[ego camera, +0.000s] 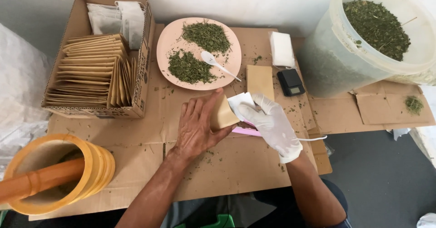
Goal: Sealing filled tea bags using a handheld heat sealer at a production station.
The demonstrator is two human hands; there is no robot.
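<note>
My bare left hand [196, 126] holds a small tan paper pouch [223, 114] by its side, tilted up off the cardboard. In a white glove, my right hand [272, 123] grips a white filter bag [240, 102] at the pouch's open end. A pink sealer [247, 131] with a white cord lies under both hands. Just beyond them sits a pink plate [229, 67] with two heaps of dried green herb [190, 68] and a white plastic spoon [217, 63].
A cardboard box [144, 69] at the left holds several tan pouches and white filter bags. A flat tan pouch [260, 80], a white bag stack [281, 49] and a small black scale [290, 83] lie ahead. A big plastic bucket [331, 55] of herb stands right; an orange mortar [91, 164] with pestle is near left.
</note>
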